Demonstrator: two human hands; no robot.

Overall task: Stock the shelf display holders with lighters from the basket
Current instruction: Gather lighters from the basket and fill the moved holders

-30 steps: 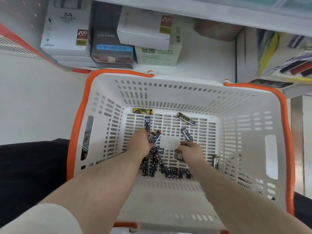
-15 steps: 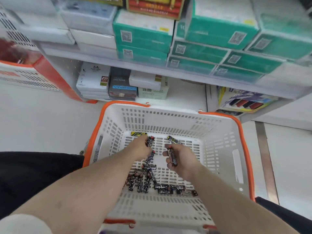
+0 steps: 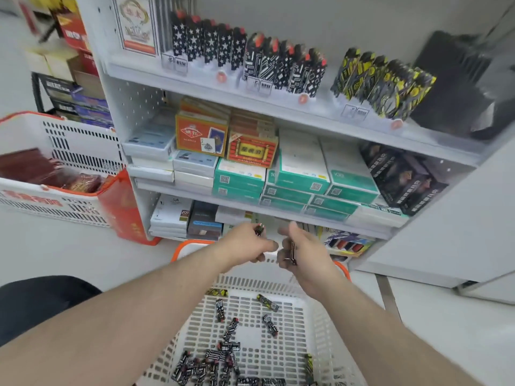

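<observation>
My left hand [image 3: 245, 242] was at frame centre, fingers curled round a lighter [image 3: 259, 229] whose red top poked out above the knuckles. My right hand [image 3: 302, 250] was just beside it, thumb up, gripping another lighter [image 3: 292, 250] held roughly upright in the palm. Both hands hung above the far rim of the white basket [image 3: 315, 324], which filled the lower centre of the frame with an orange rim. More loose lighters [image 3: 223, 358] lay on the basket floor, most heaped near the bottom edge, black with white patterns; a few lay apart toward the far wall, including a yellow-patterned one [image 3: 268, 302].

Display holders sat on the top shelf [image 3: 278, 107] in the upper half of the frame: a star-patterned row [image 3: 207, 43] upper centre-left, a black-and-white geometric row [image 3: 284, 68] in the middle, a yellow-and-black row [image 3: 381, 82] to the right. All three looked well filled, blurred so couldn't count.

Below them, the middle shelf had green boxes [image 3: 298, 179] and playing card packs [image 3: 200, 133]. A second basket [image 3: 61, 162] with red goods sat at the left edge.
</observation>
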